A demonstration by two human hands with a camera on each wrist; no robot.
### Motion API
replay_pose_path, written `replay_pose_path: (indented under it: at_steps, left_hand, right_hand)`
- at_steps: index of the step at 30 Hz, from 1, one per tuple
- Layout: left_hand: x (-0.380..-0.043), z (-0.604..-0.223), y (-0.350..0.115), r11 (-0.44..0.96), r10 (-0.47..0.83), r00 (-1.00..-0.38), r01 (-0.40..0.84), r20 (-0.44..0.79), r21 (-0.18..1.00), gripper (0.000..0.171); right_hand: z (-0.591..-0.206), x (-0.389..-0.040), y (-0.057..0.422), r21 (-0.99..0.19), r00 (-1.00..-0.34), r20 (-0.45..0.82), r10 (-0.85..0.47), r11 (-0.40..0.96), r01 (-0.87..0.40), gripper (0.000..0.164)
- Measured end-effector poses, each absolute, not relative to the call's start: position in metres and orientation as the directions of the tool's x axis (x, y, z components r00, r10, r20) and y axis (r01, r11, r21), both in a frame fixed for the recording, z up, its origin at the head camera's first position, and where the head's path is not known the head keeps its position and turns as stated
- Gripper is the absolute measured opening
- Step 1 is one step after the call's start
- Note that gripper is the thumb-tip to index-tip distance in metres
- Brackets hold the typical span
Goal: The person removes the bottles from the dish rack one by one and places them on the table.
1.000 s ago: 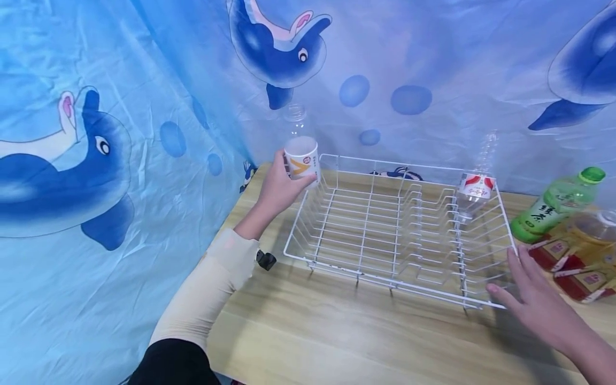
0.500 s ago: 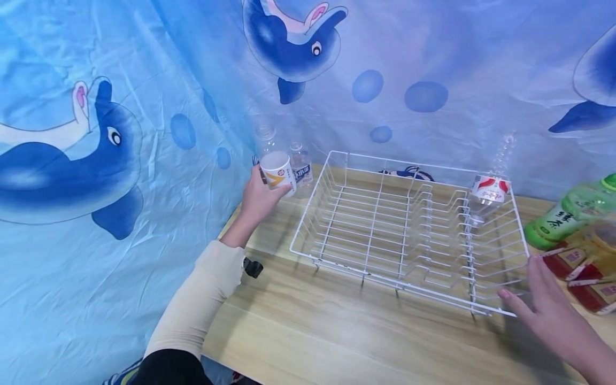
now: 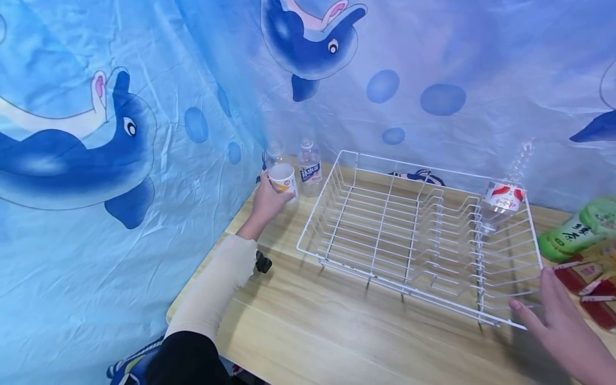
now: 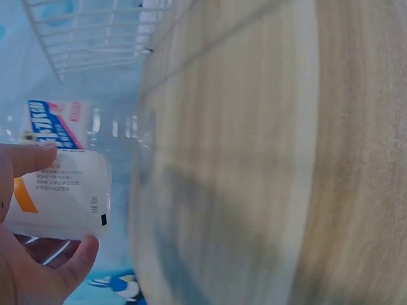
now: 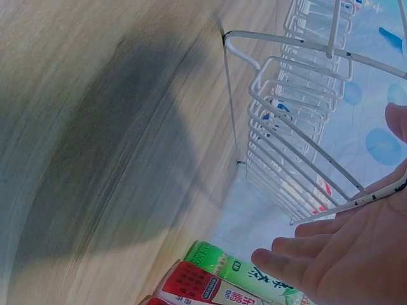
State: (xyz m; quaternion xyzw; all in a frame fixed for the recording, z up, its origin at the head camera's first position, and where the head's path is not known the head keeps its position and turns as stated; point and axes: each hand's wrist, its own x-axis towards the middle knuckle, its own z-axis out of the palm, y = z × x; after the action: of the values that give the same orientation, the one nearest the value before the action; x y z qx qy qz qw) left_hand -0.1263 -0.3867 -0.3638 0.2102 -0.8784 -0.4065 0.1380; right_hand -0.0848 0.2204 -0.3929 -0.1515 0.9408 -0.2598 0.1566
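Note:
My left hand holds a white cup with an orange mark, thumb on one side and fingers on the other. The left wrist view shows the cup lying across the hand, its base apart from the wooden tabletop. Just right of the cup stands a clear bottle with a blue label. Another clear bottle is partly hidden behind the cup. My right hand touches the right rim of a white wire dish rack; in the right wrist view its fingers stretch fairly straight beneath the rim.
A clear bottle with a red and white label leans inside the rack's right end. Right of the rack are a green bottle and amber bottles with red labels. Blue dolphin-printed cloth hangs behind and to the left.
My left hand has carried the cup left, away from the rack's corner, uncovering the blue-labelled bottle. My right hand stays at the rack's right rim. The head view has shifted left.

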Motion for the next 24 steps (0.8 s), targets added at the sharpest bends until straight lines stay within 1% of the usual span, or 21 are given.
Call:
replay_pose_path:
  at_steps: [3, 5, 12, 20, 24]
  left_hand:
    - [-0.130, -0.374, -0.390, 0.567, -0.485, -0.873, -0.272, 0.049, 0.777, 0.102]
    - [-0.132, -0.378, -0.391, 0.562, -0.481, -0.876, -0.271, 0.042, 0.781, 0.100]
    - [-0.139, -0.385, -0.395, 0.563, -0.465, -0.885, -0.267, 0.032, 0.782, 0.093]
    - [-0.144, -0.390, -0.397, 0.541, -0.444, -0.896, -0.269, -0.001, 0.797, 0.093]
    - [-0.146, -0.395, -0.399, 0.535, -0.437, -0.899, -0.264, -0.005, 0.802, 0.093]
  right_hand:
    - [-0.395, -0.083, 0.221, -0.545, -0.905, -0.199, -0.377, 0.810, -0.218, 0.095]
    - [-0.396, -0.083, 0.221, -0.544, -0.904, -0.191, -0.382, 0.808, -0.226, 0.095]
    - [-0.399, -0.086, 0.222, -0.524, -0.903, -0.253, -0.347, 0.834, -0.173, 0.098]
    - [-0.401, -0.086, 0.222, -0.532, -0.911, -0.253, -0.327, 0.833, -0.151, 0.098]
    - [-0.400, -0.087, 0.221, -0.545, -0.911, -0.235, -0.338, 0.822, -0.165, 0.096]
